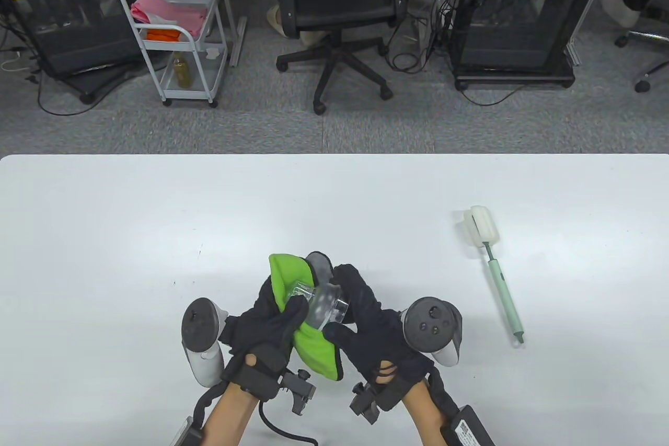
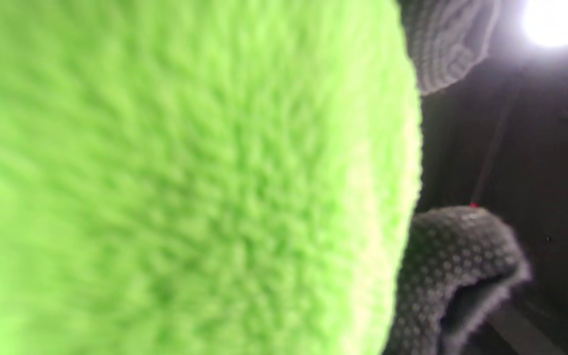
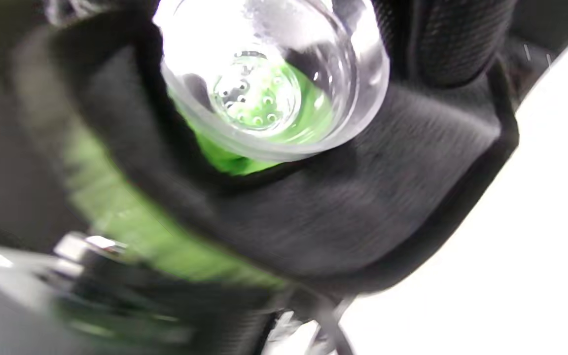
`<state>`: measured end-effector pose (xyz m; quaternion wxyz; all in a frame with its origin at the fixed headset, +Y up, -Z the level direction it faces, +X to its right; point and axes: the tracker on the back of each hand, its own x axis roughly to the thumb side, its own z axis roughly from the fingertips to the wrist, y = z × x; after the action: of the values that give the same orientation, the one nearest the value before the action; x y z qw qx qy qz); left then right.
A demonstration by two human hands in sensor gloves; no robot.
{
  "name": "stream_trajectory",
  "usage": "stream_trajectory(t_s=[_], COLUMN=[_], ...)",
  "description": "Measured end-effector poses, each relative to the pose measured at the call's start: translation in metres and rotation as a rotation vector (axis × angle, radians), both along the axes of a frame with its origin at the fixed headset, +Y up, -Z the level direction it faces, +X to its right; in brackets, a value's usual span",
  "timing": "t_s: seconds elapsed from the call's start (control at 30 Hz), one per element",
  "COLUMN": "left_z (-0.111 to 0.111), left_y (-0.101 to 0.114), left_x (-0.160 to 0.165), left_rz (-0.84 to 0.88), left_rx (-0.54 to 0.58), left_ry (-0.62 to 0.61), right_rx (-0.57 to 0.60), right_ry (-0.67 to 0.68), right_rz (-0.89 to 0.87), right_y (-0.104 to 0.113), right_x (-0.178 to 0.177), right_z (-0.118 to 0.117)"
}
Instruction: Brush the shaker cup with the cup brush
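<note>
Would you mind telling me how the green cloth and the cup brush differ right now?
The green cloth is held between both hands, left hand and right hand, against the clear shaker piece; the cup brush lies untouched on the table. The cloth is bright green and fuzzy, the brush pale green with a white sponge head. Both are cleaning tools.

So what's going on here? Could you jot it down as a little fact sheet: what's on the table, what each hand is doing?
Surface: white table
Left hand: holds a green cloth against the cup
Right hand: grips the clear shaker cup from the other side
Cup: lifted between both hands, lying tilted; its clear body shows green cloth behind it in the right wrist view
Cup brush: lies on the table to the right, apart from both hands, white sponge head pointing away from the person
Brushing: not yet begun
</note>
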<state>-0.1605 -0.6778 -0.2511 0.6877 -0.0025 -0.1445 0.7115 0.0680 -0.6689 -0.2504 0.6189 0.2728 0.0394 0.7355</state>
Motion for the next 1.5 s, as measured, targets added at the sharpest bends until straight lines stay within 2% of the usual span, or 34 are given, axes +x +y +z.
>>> stream_trajectory(t_s=[0.07, 0.1, 0.17, 0.23, 0.3, 0.37, 0.47, 0.6, 0.63, 0.7, 0.77, 0.8, 0.87, 0.93, 1.0, 1.07, 1.13, 1.23, 1.33, 1.4, 1.47, 1.5], left_z=[-0.001, -0.001, -0.001, 0.000, 0.000, 0.001, 0.001, 0.003, 0.003, 0.002, 0.001, 0.001, 0.002, 0.003, 0.004, 0.005, 0.006, 0.005, 0.004, 0.003, 0.004, 0.005], left_y=[-0.002, -0.003, -0.005, -0.007, -0.008, -0.007, -0.005, 0.001, 0.001, 0.000, -0.002, -0.004, -0.004, -0.002, -0.001, 0.001, 0.004, 0.003, 0.001, 0.001, 0.001, 0.000], left_x=[-0.001, -0.001, -0.003, -0.003, 0.000, 0.000, 0.001, 0.002, 0.003, 0.002, 0.001, 0.000, 0.001, 0.003, 0.001, 0.003, 0.005, 0.004, 0.004, 0.003, 0.004, 0.002], left_rz=[0.001, 0.009, 0.030, 0.038, 0.051, 0.068, 0.099, 0.064, 0.062, 0.056, 0.065, 0.082, 0.094, 0.094, 0.077, 0.116, 0.093, 0.026, 0.091, 0.084, 0.099, 0.087], left_rx=[-0.008, -0.016, -0.047, -0.073, -0.081, -0.090, -0.067, -0.017, -0.016, -0.017, -0.050, -0.060, -0.085, -0.075, -0.059, -0.057, -0.035, -0.023, -0.053, -0.049, -0.056, -0.064], left_ry=[0.008, 0.020, 0.044, 0.076, 0.055, 0.052, 0.009, 0.003, 0.005, 0.017, 0.014, 0.029, 0.047, 0.025, 0.040, -0.009, -0.022, 0.026, 0.015, 0.040, 0.016, 0.036], right_rx=[-0.029, -0.001, 0.103, 0.312, 0.445, 0.462, 0.317, 0.054, 0.018, 0.026, 0.146, 0.259, 0.412, 0.474, 0.432, 0.225, 0.069, 0.006, 0.206, 0.370, 0.440, 0.463], right_ry=[-0.006, -0.034, -0.107, -0.175, -0.221, -0.267, -0.193, -0.087, -0.087, -0.074, -0.121, -0.155, -0.151, -0.216, -0.220, -0.138, -0.103, -0.081, -0.123, -0.104, -0.151, -0.197], right_rz=[-0.013, 0.046, 0.126, 0.354, 0.487, 0.422, 0.245, 0.011, -0.002, 0.028, 0.102, 0.172, 0.324, 0.413, 0.323, 0.138, 0.004, -0.005, 0.132, 0.329, 0.452, 0.430], right_y=[-0.001, 0.001, 0.008, 0.019, 0.025, 0.027, 0.021, 0.003, 0.001, 0.003, 0.011, 0.018, 0.027, 0.029, 0.029, 0.018, 0.007, 0.003, 0.017, 0.026, 0.028, 0.028], right_x=[-0.002, -0.002, -0.002, -0.007, -0.011, -0.011, -0.006, -0.001, -0.001, -0.003, -0.002, -0.002, -0.006, -0.009, -0.007, -0.003, -0.001, -0.001, 0.000, -0.005, -0.009, -0.009], right_z=[0.001, 0.002, 0.004, 0.011, 0.017, 0.018, 0.010, -0.002, -0.002, 0.000, 0.003, 0.006, 0.012, 0.017, 0.015, 0.006, 0.001, 0.001, 0.006, 0.013, 0.016, 0.016])
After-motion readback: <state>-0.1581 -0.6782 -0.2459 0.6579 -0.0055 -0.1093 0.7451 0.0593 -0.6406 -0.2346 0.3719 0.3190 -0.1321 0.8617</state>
